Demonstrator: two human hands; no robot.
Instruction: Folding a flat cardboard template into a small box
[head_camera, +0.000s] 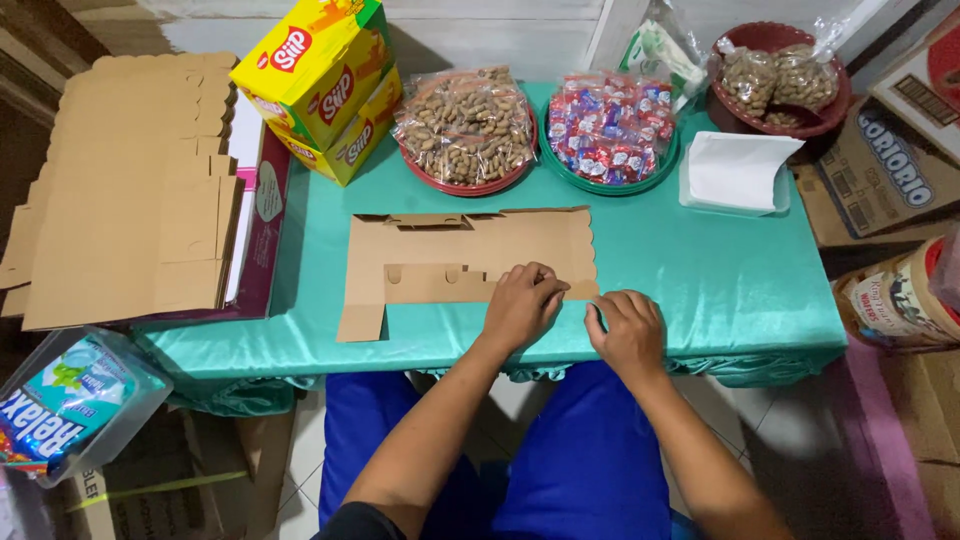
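From the head cam, the flat brown cardboard box blank (470, 262) lies unfolded on the teal tablecloth (700, 270), just in front of the peanut tray (466, 130) and candy tray (612, 128). The left hand (522, 305) is curled down on its lower right edge, and the right hand (628, 330), fingers bent, pinches at the corner beside it. Looks light, thin and floppy, stiff only along the creases, so I'd grab it by the edges or flaps.

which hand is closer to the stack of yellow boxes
Left. The left hand rests on the flat cardboard blank, below and right of the yellow boxes. The right hand sits at the blank's lower right corner, farther from them.
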